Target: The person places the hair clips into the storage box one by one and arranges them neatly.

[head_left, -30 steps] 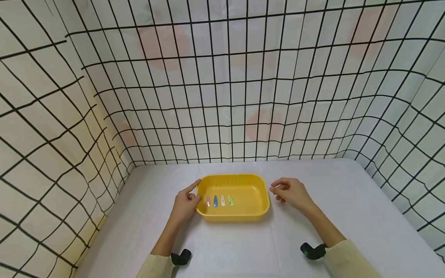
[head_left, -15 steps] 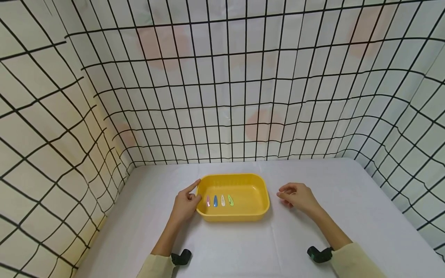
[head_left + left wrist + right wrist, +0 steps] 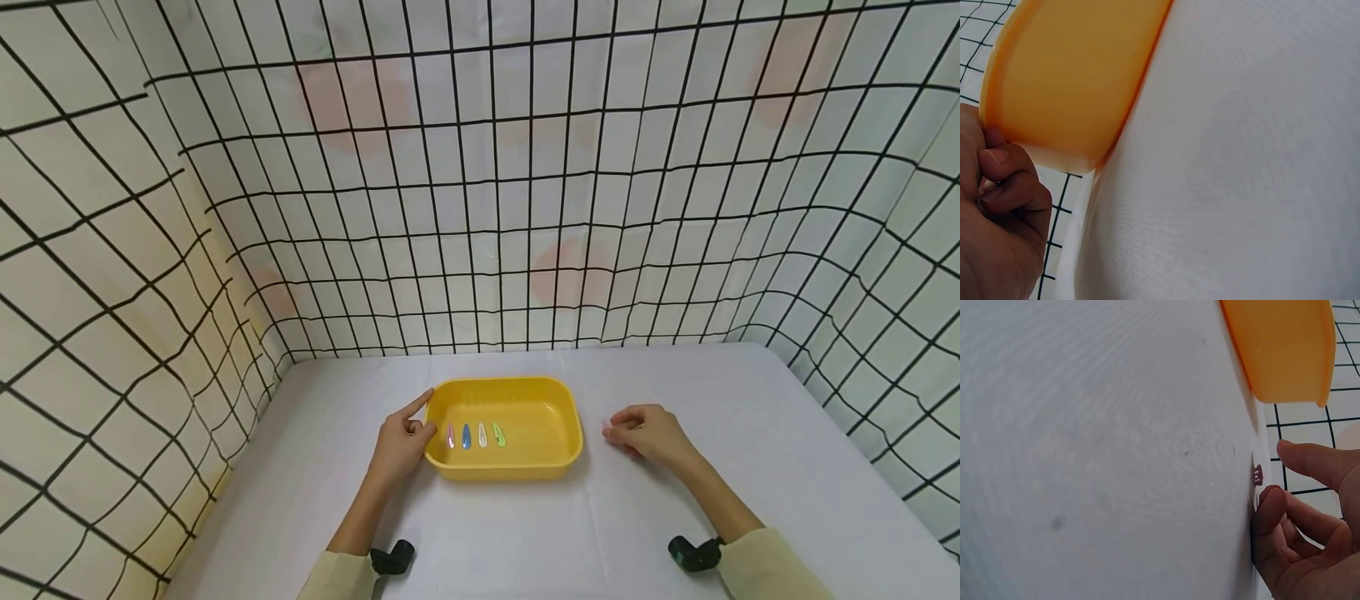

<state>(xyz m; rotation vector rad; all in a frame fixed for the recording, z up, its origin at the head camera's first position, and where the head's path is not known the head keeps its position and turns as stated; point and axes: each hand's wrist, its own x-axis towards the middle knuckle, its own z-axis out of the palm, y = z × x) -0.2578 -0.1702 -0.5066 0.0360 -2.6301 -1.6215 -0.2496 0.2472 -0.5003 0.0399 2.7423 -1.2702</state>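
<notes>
My left hand (image 3: pixel 401 442) grips the left end of a yellow tray (image 3: pixel 506 472), index finger stretched along the rim and other fingers curled by the wall, as the left wrist view shows. In a row at the tray's left lie a pink snap hair clip (image 3: pixel 451 437), a blue one (image 3: pixel 467 437), a white one (image 3: pixel 482 434) and a green one (image 3: pixel 499 435). My right hand (image 3: pixel 652 437) is low over the table, right of the tray. Between its parted fingertips a small purplish-pink claw clip (image 3: pixel 1258 475) is on the cloth; whether they touch it is unclear.
A white cloth (image 3: pixel 510 542) covers the table. Black wire grid panels (image 3: pixel 480 208) with white sheeting behind rise at the back and both sides. A black wrist device (image 3: pixel 392 557) sits on the left wrist, another (image 3: pixel 693 553) on the right.
My right hand has moved right and a little towards me, away from the tray's right rim. My left hand, the tray and the snap clips stay where they were.
</notes>
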